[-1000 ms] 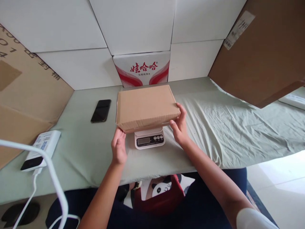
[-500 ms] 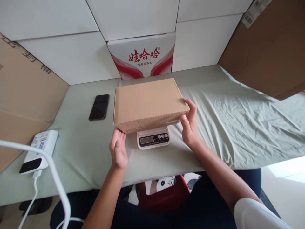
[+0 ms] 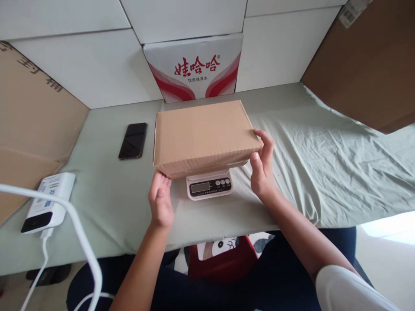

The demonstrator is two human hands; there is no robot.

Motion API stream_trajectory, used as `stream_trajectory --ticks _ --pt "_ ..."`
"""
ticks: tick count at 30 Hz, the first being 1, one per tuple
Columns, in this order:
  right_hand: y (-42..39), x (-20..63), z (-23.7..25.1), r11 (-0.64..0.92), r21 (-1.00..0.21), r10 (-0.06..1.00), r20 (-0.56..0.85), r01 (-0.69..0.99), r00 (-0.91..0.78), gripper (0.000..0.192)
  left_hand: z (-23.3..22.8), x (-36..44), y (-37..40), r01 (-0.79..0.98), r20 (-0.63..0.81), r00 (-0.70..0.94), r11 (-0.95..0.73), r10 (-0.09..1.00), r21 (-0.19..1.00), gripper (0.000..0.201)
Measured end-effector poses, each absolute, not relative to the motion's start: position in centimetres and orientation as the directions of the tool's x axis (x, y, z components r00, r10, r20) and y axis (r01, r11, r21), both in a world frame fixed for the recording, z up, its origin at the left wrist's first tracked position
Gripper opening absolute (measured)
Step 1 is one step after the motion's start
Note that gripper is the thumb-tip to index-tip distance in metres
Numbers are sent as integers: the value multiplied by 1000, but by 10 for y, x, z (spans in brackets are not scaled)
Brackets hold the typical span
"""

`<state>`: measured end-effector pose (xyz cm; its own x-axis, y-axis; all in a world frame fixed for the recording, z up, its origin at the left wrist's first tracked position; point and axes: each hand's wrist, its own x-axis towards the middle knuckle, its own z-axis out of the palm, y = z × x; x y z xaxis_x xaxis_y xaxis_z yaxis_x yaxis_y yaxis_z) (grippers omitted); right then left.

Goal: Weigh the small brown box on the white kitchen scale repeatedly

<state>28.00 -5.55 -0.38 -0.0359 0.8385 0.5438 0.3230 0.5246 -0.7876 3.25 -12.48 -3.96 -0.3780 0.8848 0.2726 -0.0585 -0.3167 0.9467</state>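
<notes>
A closed brown cardboard box [image 3: 205, 134] sits over a small white digital kitchen scale [image 3: 210, 186], hiding the scale's platform. Only the scale's front panel shows, with a grey display and a few round buttons; I can make out no digits. My left hand [image 3: 161, 199] supports the box at its near left corner, fingertips under the bottom edge. My right hand [image 3: 263, 166] grips the near right corner, fingers on the side and thumb toward the front. Whether the box rests fully on the scale cannot be seen.
A black phone [image 3: 132, 141] lies left of the box. Farther left are a white power bank [image 3: 48, 202] and a white cable [image 3: 79, 235]. A red-and-white carton [image 3: 197, 69] stands behind, with large brown cartons [image 3: 366, 69] at both sides. A green cloth [image 3: 106, 203] covers the table.
The view has shifted slightly, so the background sits a little differently. Both hands keep their hold on the box, which stays over the scale.
</notes>
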Motion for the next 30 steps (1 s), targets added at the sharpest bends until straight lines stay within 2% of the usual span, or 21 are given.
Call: stream_trajectory --ticks 6,11,16,24,27,30 --pt "-57 279 -6 520 -797 828 558 308 46 56 -38 30 -121 -74 320 -432 -386 843 919 72" --pt "-57 280 -3 511 -822 853 522 250 -28 59 -39 31 -123 -42 305 -406 -351 861 935 77" --pt "-54 282 -3 543 -777 828 559 319 -50 61 -45 30 -122 -21 313 -377 -346 872 938 76" --pt "-63 276 1 561 -771 814 580 302 -31 69 -41 33 -116 126 477 -315 -462 820 878 73" --pt "-54 273 16 597 -757 790 612 264 -31 71 -24 27 -95 123 538 -316 -529 782 840 68" --pt "-19 268 25 648 -732 757 649 213 -73 76 -10 12 -53 90 555 -268 -553 787 828 62"
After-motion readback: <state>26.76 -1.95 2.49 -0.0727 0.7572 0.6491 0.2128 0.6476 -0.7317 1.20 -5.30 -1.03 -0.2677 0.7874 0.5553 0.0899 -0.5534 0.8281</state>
